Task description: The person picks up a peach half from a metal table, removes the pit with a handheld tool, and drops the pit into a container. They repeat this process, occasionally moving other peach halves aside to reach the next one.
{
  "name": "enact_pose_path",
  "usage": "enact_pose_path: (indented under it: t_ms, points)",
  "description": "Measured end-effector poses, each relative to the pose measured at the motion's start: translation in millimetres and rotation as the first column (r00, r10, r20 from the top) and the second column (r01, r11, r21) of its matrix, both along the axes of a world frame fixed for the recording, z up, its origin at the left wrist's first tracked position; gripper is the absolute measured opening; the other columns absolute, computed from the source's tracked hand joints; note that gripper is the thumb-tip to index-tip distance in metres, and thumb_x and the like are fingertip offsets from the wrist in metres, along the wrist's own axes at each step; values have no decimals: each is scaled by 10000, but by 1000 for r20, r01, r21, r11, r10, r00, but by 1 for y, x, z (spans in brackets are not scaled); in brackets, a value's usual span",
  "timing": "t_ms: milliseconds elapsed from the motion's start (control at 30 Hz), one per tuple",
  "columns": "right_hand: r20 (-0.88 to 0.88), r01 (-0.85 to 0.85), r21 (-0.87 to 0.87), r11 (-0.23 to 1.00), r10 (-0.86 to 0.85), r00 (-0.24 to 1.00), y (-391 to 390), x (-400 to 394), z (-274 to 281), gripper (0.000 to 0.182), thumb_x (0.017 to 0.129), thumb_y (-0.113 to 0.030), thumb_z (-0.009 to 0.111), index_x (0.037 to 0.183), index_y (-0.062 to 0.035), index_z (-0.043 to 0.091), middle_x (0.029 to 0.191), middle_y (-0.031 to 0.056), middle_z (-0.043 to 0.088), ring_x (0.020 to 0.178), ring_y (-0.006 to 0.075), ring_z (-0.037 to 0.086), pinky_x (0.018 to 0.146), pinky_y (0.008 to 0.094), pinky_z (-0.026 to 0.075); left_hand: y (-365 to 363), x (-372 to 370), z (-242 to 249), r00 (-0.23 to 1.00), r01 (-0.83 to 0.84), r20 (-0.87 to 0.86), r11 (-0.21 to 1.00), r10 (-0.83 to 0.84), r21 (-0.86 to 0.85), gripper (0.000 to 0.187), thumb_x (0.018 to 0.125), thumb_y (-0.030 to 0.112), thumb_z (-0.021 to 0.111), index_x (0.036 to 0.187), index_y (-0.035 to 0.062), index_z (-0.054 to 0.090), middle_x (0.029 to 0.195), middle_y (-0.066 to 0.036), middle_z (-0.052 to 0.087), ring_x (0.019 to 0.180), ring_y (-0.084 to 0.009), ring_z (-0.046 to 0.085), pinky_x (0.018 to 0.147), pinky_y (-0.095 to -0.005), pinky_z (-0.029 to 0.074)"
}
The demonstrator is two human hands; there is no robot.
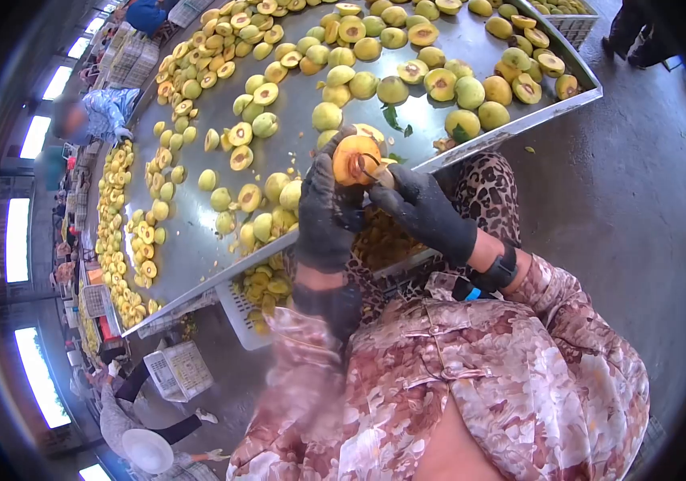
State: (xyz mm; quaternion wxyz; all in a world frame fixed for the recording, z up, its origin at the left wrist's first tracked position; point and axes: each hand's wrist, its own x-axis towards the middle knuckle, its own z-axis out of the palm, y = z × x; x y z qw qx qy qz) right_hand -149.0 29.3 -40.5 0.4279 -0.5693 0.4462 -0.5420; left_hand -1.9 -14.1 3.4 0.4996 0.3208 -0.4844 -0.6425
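Observation:
In my left hand [328, 210], which wears a black glove, is a halved peach [351, 156], its orange cut face and brown pit hollow turned up. My right hand [431, 215], also in a black glove, is closed on a small pitting tool [385, 174] with a thin dark curved tip. That tip lies at the centre of the peach's cut face. Both hands are above the near edge of a metal table [279, 164]. Below them, partly hidden by the hands, is a container of cut fruit pieces [387, 240].
Many yellow-green peach halves [439, 84] are spread over the table, with green leaves [391, 119] among them. A white basket of fruit [239, 317] stands under the near edge. Co-workers include a person in blue [106, 116] and one in a white hat [148, 451]. A white crate [179, 371] is on the floor.

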Motion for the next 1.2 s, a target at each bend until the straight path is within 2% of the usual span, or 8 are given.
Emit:
enact_pose_path:
  t_ms: [33,333,433,633,833,933,1067,1200]
  points:
    - [30,14,-29,999,-13,999,0,5,-2,196,934,-177,646,947,8,582,772,215,615,662,356,594,602,426,443,6,-1,-1,958,40,-287,972,29,231,491,1077,360,409,1367,-24,506,1329,-142,580,1227,-259,578,1051,-396,462]
    - [-26,-89,84,992,92,995,7,7,15,211,963,-187,608,1023,14,587,841,213,654,742,348,639,677,421,484,21,-7,-7,956,-99,-256,977,146,188,473,1076,391,393,1288,-6,538,1229,-143,603,1139,-242,603,1026,-395,490]
    - [-44,-16,-55,998,14,999,20,13,15,230,968,-187,596,1074,16,585,907,235,665,803,376,655,720,433,501,22,-9,-9,908,-71,-380,959,177,275,449,1085,391,376,1233,13,567,1225,-138,614,1125,-252,607,995,-391,510]
    - [-56,-5,-129,992,-2,998,25,12,22,280,990,-221,570,1142,14,555,911,244,660,833,432,656,708,448,511,27,-15,-3,973,-192,-127,981,193,19,420,1086,375,385,1207,22,577,1200,-138,622,1109,-255,615,991,-378,518]
    - [-28,207,-228,951,-219,975,25,22,26,312,1011,-274,556,1156,3,546,881,255,647,753,465,640,608,456,498,44,-27,28,908,-90,-399,991,124,104,400,1093,324,366,1216,-4,560,1196,-142,609,1148,-245,594,1030,-388,487]
    - [-168,88,-122,989,-108,980,26,16,33,308,1016,-258,546,1157,16,544,875,256,647,756,469,638,625,462,498,42,-24,26,895,-149,-405,980,189,130,401,1091,324,374,1213,-7,564,1190,-142,613,1140,-253,600,1023,-388,493]
    - [-43,22,-167,986,-29,999,31,20,43,304,1007,-242,561,1137,32,555,890,265,643,778,447,643,660,470,493,43,-15,23,880,-145,-417,965,226,217,355,1089,332,398,1120,43,602,1147,-111,637,1080,-245,625,989,-381,522]
    - [-142,-55,-110,992,39,989,41,12,30,311,1003,-251,566,1124,36,562,911,271,642,804,424,644,700,447,501,53,-14,28,961,-216,-174,976,217,22,387,1090,345,395,1046,23,606,1061,-104,647,989,-219,637,916,-356,532]
